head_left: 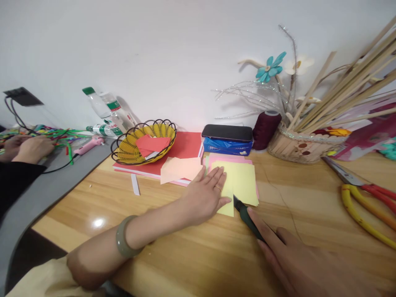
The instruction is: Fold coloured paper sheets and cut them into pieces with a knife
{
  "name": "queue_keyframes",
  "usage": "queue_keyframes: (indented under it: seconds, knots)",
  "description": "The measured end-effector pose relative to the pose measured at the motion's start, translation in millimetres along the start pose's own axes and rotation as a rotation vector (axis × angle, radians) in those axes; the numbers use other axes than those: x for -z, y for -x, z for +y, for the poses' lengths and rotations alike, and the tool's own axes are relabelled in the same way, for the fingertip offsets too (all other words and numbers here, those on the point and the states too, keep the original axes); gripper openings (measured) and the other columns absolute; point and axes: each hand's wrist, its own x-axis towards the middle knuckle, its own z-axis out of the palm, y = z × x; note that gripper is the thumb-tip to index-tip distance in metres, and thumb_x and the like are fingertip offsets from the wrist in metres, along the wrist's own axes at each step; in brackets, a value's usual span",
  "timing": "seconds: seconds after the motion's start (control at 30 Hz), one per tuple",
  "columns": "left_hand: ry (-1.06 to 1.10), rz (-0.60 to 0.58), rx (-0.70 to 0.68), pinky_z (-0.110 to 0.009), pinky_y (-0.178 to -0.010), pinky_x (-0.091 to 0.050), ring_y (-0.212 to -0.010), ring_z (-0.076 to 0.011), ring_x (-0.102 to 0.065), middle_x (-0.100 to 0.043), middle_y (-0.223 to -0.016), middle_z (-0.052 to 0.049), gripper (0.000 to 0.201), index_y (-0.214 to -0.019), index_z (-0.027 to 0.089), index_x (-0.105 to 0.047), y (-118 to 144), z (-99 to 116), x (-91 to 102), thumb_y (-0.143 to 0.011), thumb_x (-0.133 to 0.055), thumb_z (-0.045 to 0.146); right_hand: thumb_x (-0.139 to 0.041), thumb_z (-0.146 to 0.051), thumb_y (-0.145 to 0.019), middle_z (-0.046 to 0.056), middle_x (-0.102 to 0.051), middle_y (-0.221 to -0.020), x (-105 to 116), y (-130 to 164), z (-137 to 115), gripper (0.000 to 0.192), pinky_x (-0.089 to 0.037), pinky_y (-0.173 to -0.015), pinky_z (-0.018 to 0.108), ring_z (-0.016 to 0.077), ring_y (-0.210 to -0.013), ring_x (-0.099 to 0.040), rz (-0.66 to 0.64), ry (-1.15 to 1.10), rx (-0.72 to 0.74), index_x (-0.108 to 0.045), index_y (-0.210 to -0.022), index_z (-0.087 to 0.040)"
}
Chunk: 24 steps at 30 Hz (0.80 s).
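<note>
Just below the frame's centre the left hand [206, 193] lies flat with fingers spread, pressing down one yellow paper sheet [239, 183] that rests on a pink sheet [229, 158] on the wooden table [173, 251]. At lower right the right hand [297, 260] grips one dark green utility knife [246, 214], its tip touching the yellow sheet's lower edge. Further back stand one yellow wire basket [145, 142], two clear bottles [107, 108] and one maroon thread spool [266, 128], while another person's hand [31, 148] rests at the far left.
</note>
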Motion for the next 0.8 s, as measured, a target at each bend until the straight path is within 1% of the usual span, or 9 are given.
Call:
queue_keyframes:
  seconds: [0.07,0.17,0.27,0.37,0.5,0.6,0.67,0.77,0.8]
  knots:
    - [-0.006,-0.007,0.002,-0.043,-0.111,-0.011,-0.137,-0.0251,-0.015,-0.019,-0.146,-0.018,0.061,-0.139,-0.001,-0.024,-0.1,0.0,-0.4,-0.097,-0.019,0.043,-0.051,-0.011,-0.073,0.0,-0.069,-0.07,0.1,-0.6,-0.5,0.077,-0.035,-0.026,0.02,0.0125,-0.03,-0.052,0.006,0.049,0.017,-0.023,-0.143,-0.029]
    - [-0.017,0.004,-0.002,-0.043,-0.111,-0.013,-0.137,-0.0269,-0.015,-0.02,-0.145,-0.02,0.061,-0.138,-0.002,-0.024,0.2,-0.6,-1.3,-0.097,-0.019,0.043,-0.056,-0.008,-0.064,0.003,-0.07,-0.072,-0.7,-0.9,-2.1,0.083,-0.036,-0.025,0.023,0.0133,-0.027,-0.049,0.048,0.136,0.019,-0.03,-0.141,-0.025]
    - [-0.026,0.027,-0.008,-0.045,-0.109,-0.015,-0.136,-0.0282,-0.018,-0.022,-0.146,-0.02,0.058,-0.14,0.005,-0.024,0.3,-1.2,-2.0,-0.097,-0.02,0.044,-0.06,-0.009,-0.057,0.003,-0.068,-0.066,0.4,-1.4,-3.2,0.085,-0.035,-0.025,0.023,0.014,-0.026,-0.049,0.071,0.163,0.028,-0.037,-0.137,-0.024]
    - [-0.028,0.029,-0.012,-0.046,-0.108,-0.018,-0.135,-0.0287,-0.021,-0.023,-0.145,-0.019,0.054,-0.141,0.013,-0.024,0.2,-1.3,-2.1,-0.097,-0.021,0.044,-0.06,-0.009,-0.058,0.003,-0.068,-0.068,6.7,-3.2,-5.0,0.081,-0.036,-0.025,0.023,0.0134,-0.025,-0.047,0.044,0.186,0.046,-0.041,-0.135,-0.026]
    - [-0.029,0.042,-0.012,-0.047,-0.108,-0.018,-0.135,-0.0278,-0.022,-0.023,-0.145,-0.019,0.053,-0.141,0.014,-0.025,-0.1,-1.2,-1.5,-0.097,-0.02,0.043,-0.054,-0.004,-0.065,0.003,-0.067,-0.07,14.3,-6.4,-6.7,0.075,-0.042,-0.03,0.026,0.0148,-0.031,-0.053,-0.049,0.199,0.024,-0.039,-0.136,-0.023]
    - [-0.02,0.034,-0.006,-0.046,-0.108,-0.018,-0.135,-0.0272,-0.021,-0.023,-0.145,-0.019,0.053,-0.141,0.014,-0.024,-0.3,-0.9,-0.7,-0.097,-0.02,0.043,-0.053,-0.004,-0.066,0.001,-0.066,-0.067,8.3,-6.1,-4.5,0.079,-0.038,-0.027,0.023,0.0129,-0.029,-0.05,-0.002,0.126,0.065,-0.031,-0.14,-0.02]
    - [-0.011,0.023,-0.002,-0.046,-0.108,-0.018,-0.135,-0.0274,-0.021,-0.023,-0.146,-0.018,0.053,-0.141,0.014,-0.024,-0.4,-0.7,-0.1,-0.097,-0.02,0.043,-0.053,-0.007,-0.066,0.0,-0.066,-0.066,1.6,-4.5,-3.2,0.082,-0.034,-0.024,0.023,0.0129,-0.027,-0.049,0.038,0.096,0.047,-0.025,-0.142,-0.019]
    - [-0.006,0.01,0.002,-0.046,-0.108,-0.017,-0.135,-0.0276,-0.021,-0.022,-0.146,-0.018,0.053,-0.142,0.015,-0.024,-0.3,-0.5,-0.1,-0.097,-0.02,0.043,-0.055,-0.009,-0.065,0.0,-0.065,-0.065,-2.7,-2.5,-3.7,0.084,-0.035,-0.024,0.026,0.0147,-0.027,-0.049,0.056,0.113,-0.02,-0.024,-0.143,-0.018]
    - [-0.007,0.011,0.003,-0.046,-0.108,-0.017,-0.135,-0.0277,-0.022,-0.021,-0.146,-0.018,0.053,-0.142,0.015,-0.024,-0.2,-0.5,-0.4,-0.097,-0.02,0.043,-0.056,-0.009,-0.064,0.0,-0.064,-0.064,-1.8,-2.3,-4.3,0.084,-0.035,-0.024,0.026,0.0149,-0.027,-0.049,0.062,0.112,-0.017,-0.026,-0.142,-0.017]
